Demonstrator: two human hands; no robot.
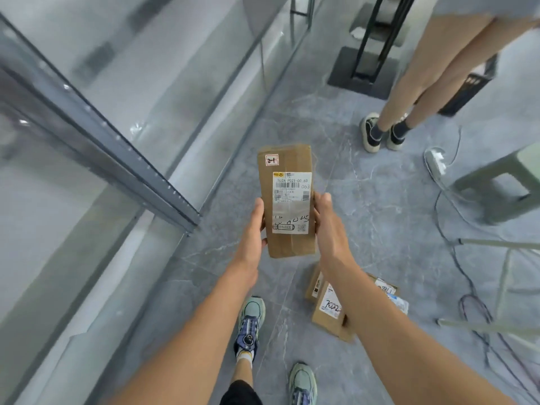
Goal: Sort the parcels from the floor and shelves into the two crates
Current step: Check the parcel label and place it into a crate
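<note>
While gripped by its long edges, held clear of floor: cardboard parcel [287,200], label side up, between left hand [252,229] and right hand [328,226], each curled round one edge. Fingertips underneath, not visible.

Counted on it: one printed shipping label, one small tag marked 21.

Judged step: label check, sorting decision pending, not yet at a crate. Next move likely calls for reading the code, then carrying forward and right to what looks like a dark crate [470,92], well beyond right hand, behind a second person's legs [415,83]. Manageable with present two-handed hold.

Counted elsewhere:
- One crate in view, second not seen.
- Floor parcels [328,314] under right forearm, at least three; exact count not possible through overlap.
- One metal shelf rack [117,135] left of left hand.
- One green stool [496,185] right of right hand.
</note>
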